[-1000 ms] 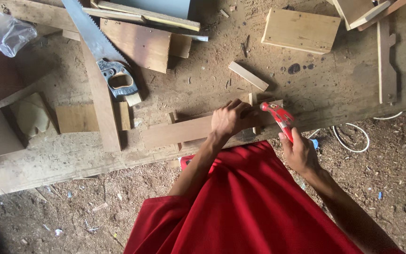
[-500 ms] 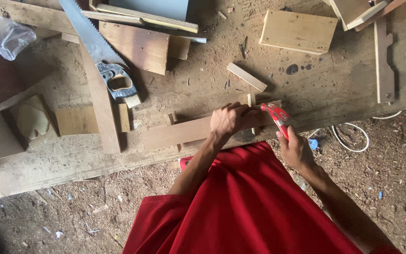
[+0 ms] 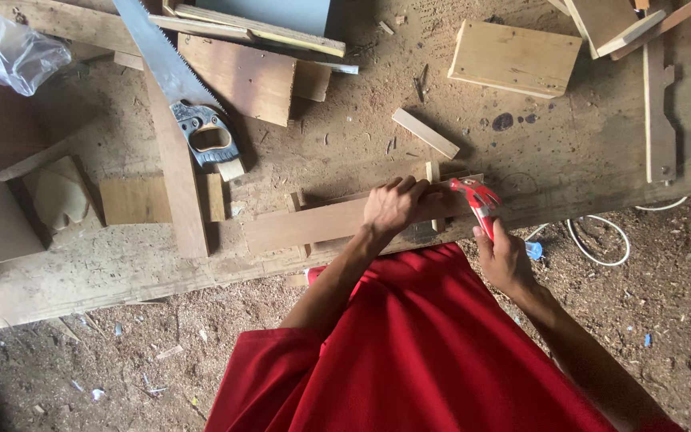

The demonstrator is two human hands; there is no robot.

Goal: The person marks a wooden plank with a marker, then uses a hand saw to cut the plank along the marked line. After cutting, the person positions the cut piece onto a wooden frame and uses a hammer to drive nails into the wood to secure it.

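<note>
Head view, looking straight down at your two hands over a dusty wooden counter (image 3: 345,152). Your left hand (image 3: 394,206) lies palm down on a long wooden strip (image 3: 313,224), fingers curled over its far edge and pressing it flat against the counter. Your right hand (image 3: 505,258) is wrapped around the handle of a red hammer (image 3: 476,198), whose head points away from you and sits just beside the right end of the strip (whether it touches the wood cannot be told). A short upright wood piece (image 3: 433,172) stands against the strip between your two hands. The strip runs left to right near the counter's front edge, above your red garment (image 3: 441,360).

Farther out, a small loose wood block (image 3: 425,133) lies beyond your left hand. To the left, a handsaw (image 3: 189,104) with a grey handle rests across a long plank (image 3: 177,176). A pale rectangular board (image 3: 515,58) sits at the counter's far side, and a crumpled clear plastic bag (image 3: 9,52) at the far left corner. A white cable (image 3: 601,240) loops on the sawdust-strewn floor (image 3: 665,304) to your right.
</note>
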